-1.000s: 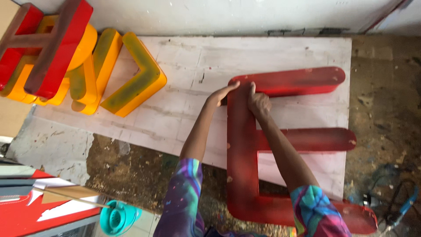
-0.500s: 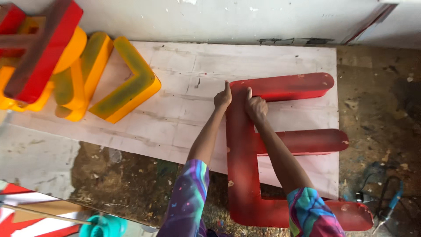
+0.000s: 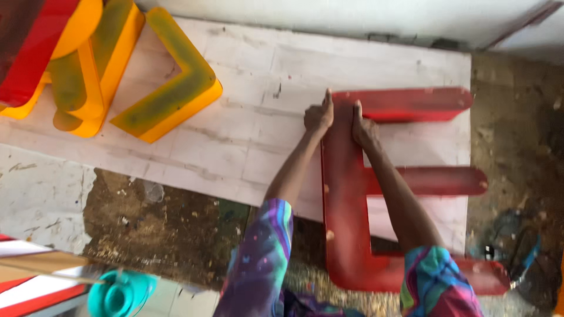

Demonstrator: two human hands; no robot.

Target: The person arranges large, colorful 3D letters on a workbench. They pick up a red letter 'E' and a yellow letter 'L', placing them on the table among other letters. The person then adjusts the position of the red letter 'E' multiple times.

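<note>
Left hand [image 3: 318,117] grips the outer edge of the spine of a large red letter form [image 3: 346,194], near its top corner, fingers curled over the edge. Right hand [image 3: 364,128] grips the inner edge of the same spine, just below the top arm, thumb pointing up along the red face. Both hands closed on the piece, one on each side of the spine, close together but not touching.

The red letter form lies flat, three arms pointing right. Upper half rests on a pale whitewashed board serving as bench [image 3: 235,129]; lower part of the spine and the bottom arm overhang the bench edge above the dirt floor [image 3: 158,229]. Red paint scuffed, pale chips along the spine.

Both forearms bare; multicoloured patterned sleeves [image 3: 261,258] at the elbows.

On the bench at upper left, well apart: a yellow angled letter form [image 3: 170,88] with a greenish face, beside further yellow pieces [image 3: 94,70] and a red one [image 3: 29,53]. A turquoise object [image 3: 120,293] sits at bottom left, kind unclear.
</note>
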